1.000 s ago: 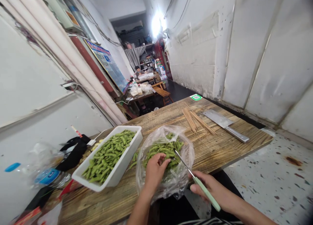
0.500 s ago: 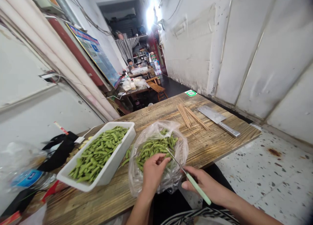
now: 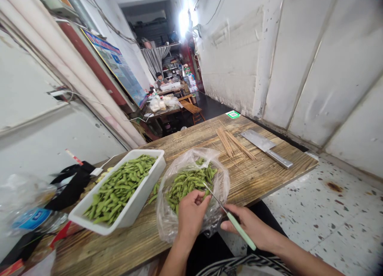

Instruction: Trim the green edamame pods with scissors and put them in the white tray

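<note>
My left hand [image 3: 190,214] reaches into a clear plastic bag [image 3: 173,224] of green bean pods [image 3: 185,184] on the wooden table [image 3: 209,142], fingers curled on pods near the bag's front. My right hand [image 3: 254,228] grips scissors with a pale green handle [image 3: 236,226]. Their metal blades [image 3: 214,196] point up-left into the bag, beside my left fingers. A white rectangular tray [image 3: 134,206] full of pods [image 3: 119,188] stands to the left of the bag.
Bamboo skewers [image 3: 235,144] and a cleaver [image 3: 266,146] lie at the table's far right. A black object [image 3: 72,186], a white cable and plastic bags with a bottle [image 3: 26,216] crowd the left end. A person sits at distant tables [image 3: 163,108]. Speckled floor [image 3: 329,212] lies to the right.
The view swung left and down over the second. My left hand drew slightly nearer the bag's front; the scissors stay in my right hand at nearly the same angle.
</note>
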Demonstrator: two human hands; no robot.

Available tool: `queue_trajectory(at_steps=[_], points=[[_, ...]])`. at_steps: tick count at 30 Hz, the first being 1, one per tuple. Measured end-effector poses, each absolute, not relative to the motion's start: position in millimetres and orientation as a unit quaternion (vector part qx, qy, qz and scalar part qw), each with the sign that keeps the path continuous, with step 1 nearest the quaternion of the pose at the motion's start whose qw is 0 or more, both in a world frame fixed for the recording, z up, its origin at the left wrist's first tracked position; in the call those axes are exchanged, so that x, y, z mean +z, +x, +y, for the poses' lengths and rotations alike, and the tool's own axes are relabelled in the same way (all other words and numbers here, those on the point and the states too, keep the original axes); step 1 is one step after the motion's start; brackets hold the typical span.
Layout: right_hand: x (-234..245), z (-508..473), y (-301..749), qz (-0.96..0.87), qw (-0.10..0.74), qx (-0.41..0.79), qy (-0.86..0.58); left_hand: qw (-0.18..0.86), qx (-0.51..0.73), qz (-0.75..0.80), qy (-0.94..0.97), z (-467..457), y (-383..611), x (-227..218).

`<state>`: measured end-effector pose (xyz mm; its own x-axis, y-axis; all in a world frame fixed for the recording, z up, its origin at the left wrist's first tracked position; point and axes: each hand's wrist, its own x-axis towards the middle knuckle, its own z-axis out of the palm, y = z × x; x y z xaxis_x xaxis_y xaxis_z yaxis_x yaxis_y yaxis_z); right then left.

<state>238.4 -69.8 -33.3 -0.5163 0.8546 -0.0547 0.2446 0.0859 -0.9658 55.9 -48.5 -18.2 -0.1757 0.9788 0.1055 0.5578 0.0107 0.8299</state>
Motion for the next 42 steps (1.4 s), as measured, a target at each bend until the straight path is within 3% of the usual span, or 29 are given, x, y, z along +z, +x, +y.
queue_trajectory(at_steps=[4, 12, 19, 28, 35, 39, 42], points=[[-36.2, -69.5, 235.4, -0.642, 0.28, 0.58, -0.416, 0.324, 0.411, 0.649, 0.552, -46.6, 57.7, -20.7], [-40.4, -72.8, 233.8, -0.512, 0.284, 0.73, -0.354, 0.555, 0.538, 0.535, 0.34, -42.2, 52.6, -20.3], [-34.2, -77.2, 233.4, -0.522, 0.268, 0.731, -0.349, 0.574, 0.609, 0.484, 0.254, -42.8, 57.7, -19.8], [-37.1, -77.9, 227.8, -0.473, 0.295, 0.752, -0.351, 0.584, 0.599, 0.484, 0.257, -49.3, 66.5, -26.9], [-45.4, -74.3, 228.2, -0.473, 0.308, 0.731, -0.383, 0.497, 0.642, 0.51, 0.284, -26.4, 30.0, -16.4], [-43.6, -75.0, 228.4, -0.474, 0.303, 0.732, -0.384, 0.403, 0.508, 0.608, 0.458, -9.1, 12.7, -8.1], [-42.6, -75.2, 230.0, -0.474, 0.297, 0.733, -0.388, 0.252, 0.395, 0.64, 0.61, -1.1, 10.5, -3.4]])
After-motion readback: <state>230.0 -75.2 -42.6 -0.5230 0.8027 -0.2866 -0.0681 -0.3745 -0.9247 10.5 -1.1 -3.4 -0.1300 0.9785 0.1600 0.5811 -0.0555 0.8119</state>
